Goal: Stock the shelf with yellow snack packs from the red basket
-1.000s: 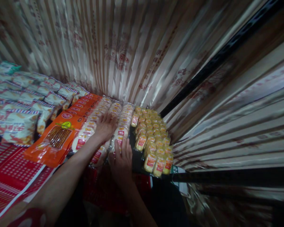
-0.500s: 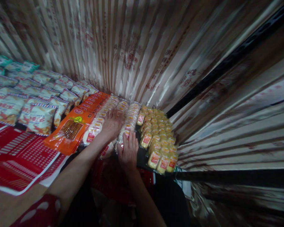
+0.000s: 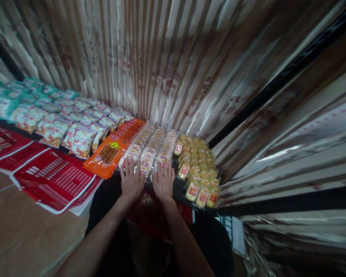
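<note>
Two bare hands reach out side by side, both open and flat, with their fingers pointing away from the person. The left hand [image 3: 132, 184] lies at the near end of the white packs [image 3: 152, 148], over the front of the left row and up to the edge of the middle row. The right hand [image 3: 163, 181] lies over the front of the right row. Between the hands there is a small gap, and some of the middle row shows there. The white packs make three long rows going back from the fingertips. I cannot tell how hard the hands press. Just to the left of the rows are flat orange bags [image 3: 108, 154], then puffy white bags [image 3: 80, 139]. To the right, near the right hand, little yellow packs [image 3: 194, 165] sit on a black board [image 3: 178, 186]. Behind stands a wrinkly striped sheet [image 3: 167, 57]
</note>
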A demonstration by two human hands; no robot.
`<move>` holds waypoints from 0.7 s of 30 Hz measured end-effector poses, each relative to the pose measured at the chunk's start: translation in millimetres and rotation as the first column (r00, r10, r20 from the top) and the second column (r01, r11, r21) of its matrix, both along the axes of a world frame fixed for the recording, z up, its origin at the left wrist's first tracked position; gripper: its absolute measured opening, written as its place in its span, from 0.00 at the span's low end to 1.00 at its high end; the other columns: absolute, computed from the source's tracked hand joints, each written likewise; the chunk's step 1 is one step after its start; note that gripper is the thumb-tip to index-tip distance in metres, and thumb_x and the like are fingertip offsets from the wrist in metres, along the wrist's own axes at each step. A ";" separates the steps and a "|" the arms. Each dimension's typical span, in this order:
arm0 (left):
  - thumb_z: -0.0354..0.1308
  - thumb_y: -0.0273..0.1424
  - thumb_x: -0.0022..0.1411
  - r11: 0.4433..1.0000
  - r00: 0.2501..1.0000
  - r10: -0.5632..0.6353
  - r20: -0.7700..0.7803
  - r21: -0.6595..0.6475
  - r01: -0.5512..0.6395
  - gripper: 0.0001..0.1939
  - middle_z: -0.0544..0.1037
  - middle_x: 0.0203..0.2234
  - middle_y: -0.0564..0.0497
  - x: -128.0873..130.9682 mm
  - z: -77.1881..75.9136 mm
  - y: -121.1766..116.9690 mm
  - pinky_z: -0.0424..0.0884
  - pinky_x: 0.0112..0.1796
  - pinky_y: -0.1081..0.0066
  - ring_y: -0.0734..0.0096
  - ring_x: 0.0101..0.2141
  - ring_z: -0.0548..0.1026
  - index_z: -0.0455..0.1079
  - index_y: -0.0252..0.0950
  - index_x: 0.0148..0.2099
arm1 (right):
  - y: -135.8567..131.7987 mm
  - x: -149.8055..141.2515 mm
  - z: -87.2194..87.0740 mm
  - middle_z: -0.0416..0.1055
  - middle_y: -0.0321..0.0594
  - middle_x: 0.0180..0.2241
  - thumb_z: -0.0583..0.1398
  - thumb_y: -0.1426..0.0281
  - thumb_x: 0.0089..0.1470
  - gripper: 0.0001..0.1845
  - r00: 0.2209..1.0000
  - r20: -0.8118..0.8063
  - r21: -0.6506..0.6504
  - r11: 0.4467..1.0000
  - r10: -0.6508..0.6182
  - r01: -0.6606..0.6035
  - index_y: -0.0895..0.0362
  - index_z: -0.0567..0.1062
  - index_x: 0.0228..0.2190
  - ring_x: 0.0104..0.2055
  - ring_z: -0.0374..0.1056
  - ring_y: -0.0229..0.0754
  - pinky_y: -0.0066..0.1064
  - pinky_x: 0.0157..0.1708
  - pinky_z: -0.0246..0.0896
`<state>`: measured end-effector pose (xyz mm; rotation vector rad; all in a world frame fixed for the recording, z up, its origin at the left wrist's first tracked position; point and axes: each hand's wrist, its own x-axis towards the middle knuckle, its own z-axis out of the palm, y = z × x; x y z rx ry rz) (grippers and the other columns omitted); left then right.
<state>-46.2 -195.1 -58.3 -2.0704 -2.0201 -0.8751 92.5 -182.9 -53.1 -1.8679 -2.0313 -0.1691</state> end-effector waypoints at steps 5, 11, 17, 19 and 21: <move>0.47 0.36 0.65 0.998 0.998 -0.057 -0.006 0.015 0.057 0.27 0.49 0.64 0.37 0.8 4.2 11.6 0.47 0.60 0.47 0.51 0.65 0.43 0.55 0.34 0.64 | 1.0 0.0 -0.7 0.40 0.45 0.66 0.44 0.62 0.63 0.26 1.000 -0.010 -0.019 1.000 0.003 -0.003 0.55 0.59 0.60 0.68 0.31 0.48 0.49 0.62 0.36; 0.48 0.38 0.64 0.998 0.998 -0.069 -0.009 0.016 0.069 0.27 0.52 0.64 0.38 -1.4 5.6 22.8 0.48 0.59 0.45 0.47 0.64 0.43 0.56 0.37 0.64 | 1.1 -0.3 0.3 0.40 0.49 0.66 0.46 0.63 0.62 0.26 0.999 -0.012 0.015 0.999 0.030 -0.030 0.58 0.59 0.59 0.68 0.32 0.50 0.50 0.61 0.39; 0.49 0.38 0.63 0.997 0.997 -0.072 0.026 0.015 0.072 0.27 0.50 0.65 0.39 1.1 -0.2 21.1 0.47 0.58 0.42 0.45 0.64 0.40 0.56 0.38 0.63 | 1.6 -0.3 0.7 0.40 0.49 0.66 0.48 0.62 0.62 0.27 0.999 0.001 0.027 0.999 0.039 -0.039 0.58 0.60 0.59 0.68 0.33 0.51 0.50 0.60 0.41; 0.49 0.38 0.63 0.999 0.998 -0.044 0.049 0.018 0.044 0.27 0.49 0.65 0.39 3.0 -0.7 18.7 0.46 0.58 0.41 0.44 0.64 0.39 0.57 0.38 0.63 | 1.8 0.1 0.2 0.40 0.50 0.66 0.48 0.62 0.61 0.27 0.999 0.004 0.029 0.999 0.043 -0.043 0.58 0.60 0.59 0.68 0.33 0.51 0.50 0.60 0.42; 0.49 0.38 0.63 1.000 0.998 -0.007 0.069 0.022 0.005 0.27 0.49 0.65 0.38 4.7 -1.1 17.2 0.45 0.58 0.39 0.43 0.64 0.37 0.58 0.38 0.63 | 1.9 0.5 0.0 0.41 0.49 0.66 0.48 0.61 0.61 0.27 0.999 0.006 0.025 0.999 0.048 -0.048 0.58 0.61 0.59 0.68 0.33 0.52 0.49 0.60 0.43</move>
